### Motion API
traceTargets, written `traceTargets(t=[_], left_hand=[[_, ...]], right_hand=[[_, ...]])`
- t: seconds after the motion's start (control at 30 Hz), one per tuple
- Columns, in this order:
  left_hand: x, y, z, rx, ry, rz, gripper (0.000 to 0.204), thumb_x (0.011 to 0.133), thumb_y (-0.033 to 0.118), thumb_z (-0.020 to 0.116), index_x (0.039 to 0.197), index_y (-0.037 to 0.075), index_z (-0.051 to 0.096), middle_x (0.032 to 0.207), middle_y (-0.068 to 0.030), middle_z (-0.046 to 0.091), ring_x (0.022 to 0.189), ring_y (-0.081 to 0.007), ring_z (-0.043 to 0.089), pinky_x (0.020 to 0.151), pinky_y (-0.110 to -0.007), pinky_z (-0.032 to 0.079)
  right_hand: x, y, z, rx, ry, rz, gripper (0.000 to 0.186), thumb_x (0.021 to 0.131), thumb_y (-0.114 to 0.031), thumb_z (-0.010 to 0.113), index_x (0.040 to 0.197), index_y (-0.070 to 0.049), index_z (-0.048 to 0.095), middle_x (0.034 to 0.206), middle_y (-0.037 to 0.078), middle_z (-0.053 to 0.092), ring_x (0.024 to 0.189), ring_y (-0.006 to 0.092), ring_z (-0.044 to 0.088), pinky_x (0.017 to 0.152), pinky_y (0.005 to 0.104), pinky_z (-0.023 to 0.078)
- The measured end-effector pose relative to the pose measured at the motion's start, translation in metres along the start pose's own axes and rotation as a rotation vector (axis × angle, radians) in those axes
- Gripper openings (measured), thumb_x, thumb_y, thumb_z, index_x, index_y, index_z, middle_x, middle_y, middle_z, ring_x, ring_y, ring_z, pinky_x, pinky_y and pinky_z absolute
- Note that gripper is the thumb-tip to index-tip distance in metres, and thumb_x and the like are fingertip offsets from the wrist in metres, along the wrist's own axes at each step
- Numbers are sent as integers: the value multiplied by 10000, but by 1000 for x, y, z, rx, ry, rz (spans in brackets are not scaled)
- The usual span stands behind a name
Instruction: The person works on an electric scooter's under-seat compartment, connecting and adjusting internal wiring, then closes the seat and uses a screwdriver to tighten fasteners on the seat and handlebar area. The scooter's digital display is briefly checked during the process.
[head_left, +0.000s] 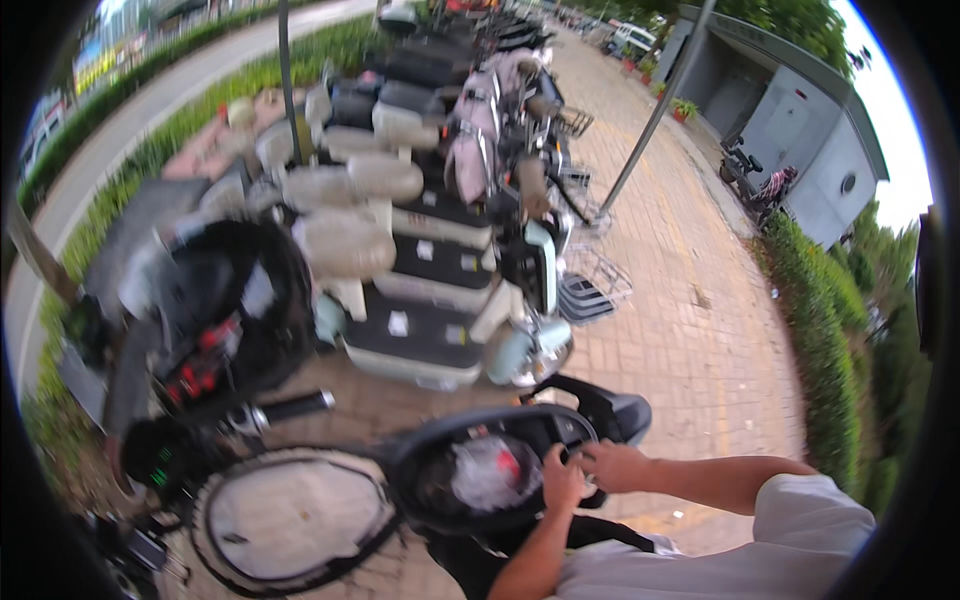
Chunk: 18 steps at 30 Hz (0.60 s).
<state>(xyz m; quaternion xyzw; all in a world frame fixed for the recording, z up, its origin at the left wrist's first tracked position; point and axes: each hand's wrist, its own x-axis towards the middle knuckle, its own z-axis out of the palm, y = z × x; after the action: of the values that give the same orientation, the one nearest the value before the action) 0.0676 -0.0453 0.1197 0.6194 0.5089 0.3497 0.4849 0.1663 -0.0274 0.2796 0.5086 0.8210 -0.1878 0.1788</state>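
Observation:
Both of my hands meet over the rear rim of an open under-seat compartment (415,475) on a black scooter. My left hand (562,482) comes up from below, its fingers bent and closed near the rim. Beside it, almost touching, my right hand (612,467) reaches in from the right with curled fingers. Something small and dark seems to lie between the fingertips, too blurred to name. Inside the compartment sits a crumpled clear plastic bag (490,475) with a red patch. The scooter's seat (300,515) is tipped forward, its pale underside facing up.
A row of parked scooters (420,335) stretches away on the left. Close by at left is a blurred black tub-like shape (270,340) with red items. Brick paving (680,350) runs to the right, bordered by a hedge (820,330) and a grey building (800,130).

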Motion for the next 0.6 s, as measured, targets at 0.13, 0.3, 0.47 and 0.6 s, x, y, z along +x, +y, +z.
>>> traceTargets(t=[0.13, 0.3, 0.47, 0.6], left_hand=[[-6, -3, 12, -218, 108, -184, 480, 836, 260, 704, 1216, -5, 578, 1270, -269, 539, 1178, -442, 507, 989, -464, 429], [-5, -8, 5, 143, 107, 242, 287, 747, 160, 747, 1012, 89, 665, 1235, -223, 533, 1097, -426, 535, 934, -481, 454], [-4, -11, 5, 265, 130, 361, 276, 741, 164, 752, 998, 101, 673, 1220, -237, 533, 1092, -431, 535, 923, -490, 458], [-4, -15, 10, 276, 126, 361, 328, 692, 128, 759, 998, 60, 664, 1221, -209, 521, 1121, -407, 514, 955, -458, 449]], right_hand=[[1, -7, -4, 8, 4, 252, 499, 838, -429, 670, 1173, -71, 578, 949, 202, 647, 739, 366, 690, 613, 472, 573], [1, 10, 6, -82, 155, -134, 466, 866, -421, 628, 1090, -13, 599, 906, 171, 654, 773, 339, 683, 679, 442, 581], [-6, 17, 9, -70, -6, 130, 509, 875, -433, 615, 1011, 57, 605, 857, 178, 647, 717, 346, 676, 687, 454, 576], [-6, 27, 12, 101, 69, 134, 557, 874, -484, 598, 1019, 54, 593, 868, 183, 675, 766, 364, 691, 700, 466, 568]])
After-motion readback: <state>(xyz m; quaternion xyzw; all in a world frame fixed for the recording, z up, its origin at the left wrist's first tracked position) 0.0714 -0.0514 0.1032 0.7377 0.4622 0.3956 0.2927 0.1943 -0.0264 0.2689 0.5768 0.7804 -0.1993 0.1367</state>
